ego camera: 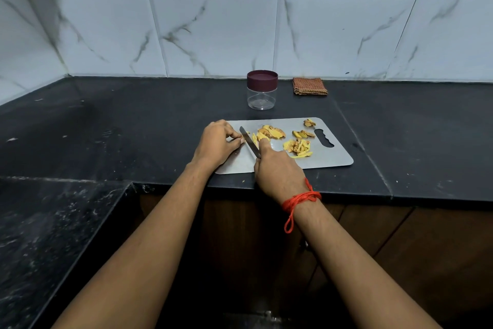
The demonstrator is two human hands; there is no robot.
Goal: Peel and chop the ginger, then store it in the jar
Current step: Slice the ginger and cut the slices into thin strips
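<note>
Currently my right hand (277, 168) is gripping the knife (246, 140) on the board's (328, 158) near left, sliced ginger (270, 131) lying just right; my left hand (217, 142) is curling beside the blade, grasp unclear, so a slip could be cutting those fingertips (241, 141).

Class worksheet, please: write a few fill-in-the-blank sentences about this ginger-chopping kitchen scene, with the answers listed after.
The right hand grips a steel-bladed ____.
The yellow chopped ginger pieces lie on the grey metal cutting ____.
The clear plastic jar with the maroon lid is ____ inside.
The folded brown checked cloth lies to the jar's ____.
Answers: knife, board, empty, right.
</note>
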